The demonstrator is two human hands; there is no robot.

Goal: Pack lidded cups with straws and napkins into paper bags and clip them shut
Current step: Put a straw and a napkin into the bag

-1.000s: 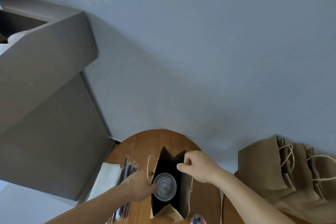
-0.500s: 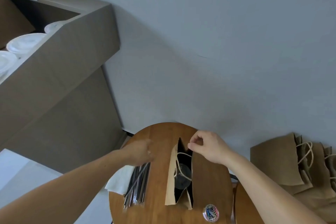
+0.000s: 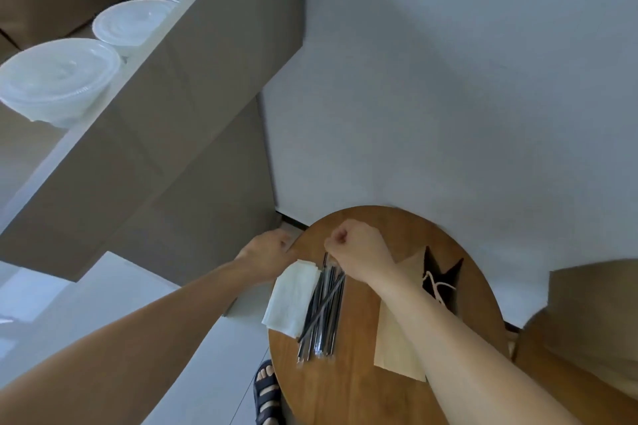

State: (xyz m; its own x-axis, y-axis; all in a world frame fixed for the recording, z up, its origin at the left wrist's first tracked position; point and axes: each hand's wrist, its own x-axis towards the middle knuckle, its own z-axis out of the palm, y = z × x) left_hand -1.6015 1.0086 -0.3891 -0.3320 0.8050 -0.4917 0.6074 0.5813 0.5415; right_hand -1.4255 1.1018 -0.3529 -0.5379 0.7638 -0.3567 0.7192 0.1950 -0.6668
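1. Right hand [image 3: 359, 250]: fingers curled tight, pinching the far ends of the straws [image 3: 322, 314], which lie bundled near the left edge of the bench [image 3: 348, 386].
2. Left hand [image 3: 267, 254]: at the bench's left edge, by the far corner of the napkins [image 3: 293, 298]. Whether its fingers are apart or together, cannot tell.
3. Paper bag [image 3: 390, 345]: open, mid-bench, just right of the straws, partly behind the right forearm.
4. Lidded cups [image 3: 58, 76]: on the shelf [image 3: 193, 62], off the bench's left side.
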